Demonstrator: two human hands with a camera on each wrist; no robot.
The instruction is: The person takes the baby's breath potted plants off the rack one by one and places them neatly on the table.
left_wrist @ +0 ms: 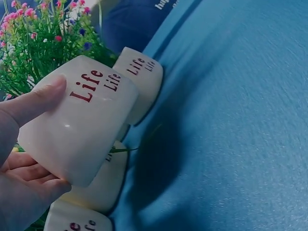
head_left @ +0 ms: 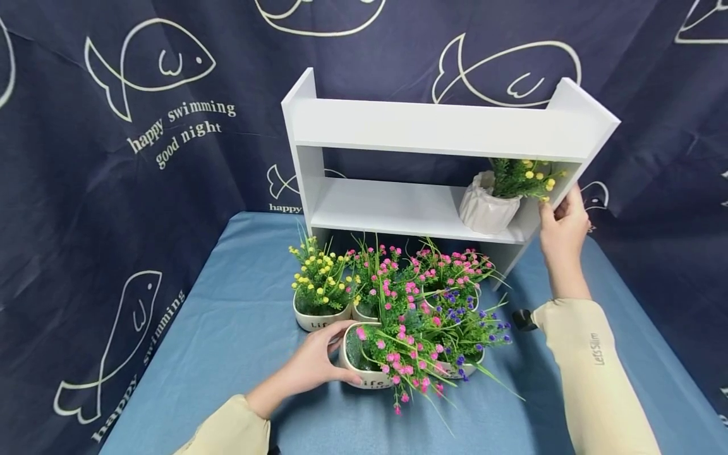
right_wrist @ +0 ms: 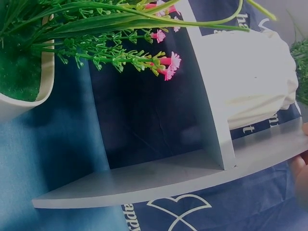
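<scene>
My left hand (head_left: 313, 360) grips a white oval flowerpot (left_wrist: 79, 125) marked "Life", thumb on its lettered face and fingers around the end. Pink artificial flowers (head_left: 406, 360) spill from this pot toward the right. My right hand (head_left: 564, 230) holds the right side panel of a white two-tier shelf (head_left: 438, 129), with the thumb on the inner side. Beside that thumb, on the middle board, stands a white ribbed pot (head_left: 488, 205) with yellow flowers (head_left: 537, 177). In the right wrist view only the fingertips (right_wrist: 299, 166) of this hand show, at the panel's edge.
Below the shelf front stand several more "Life" pots: a yellow-flowered pot (head_left: 318, 319) at left, pink ones behind, and a blue-flowered pot (head_left: 469, 366) at right. Blue cloth (head_left: 216, 335) covers the table. A dark fish-print curtain (head_left: 239, 57) hangs behind.
</scene>
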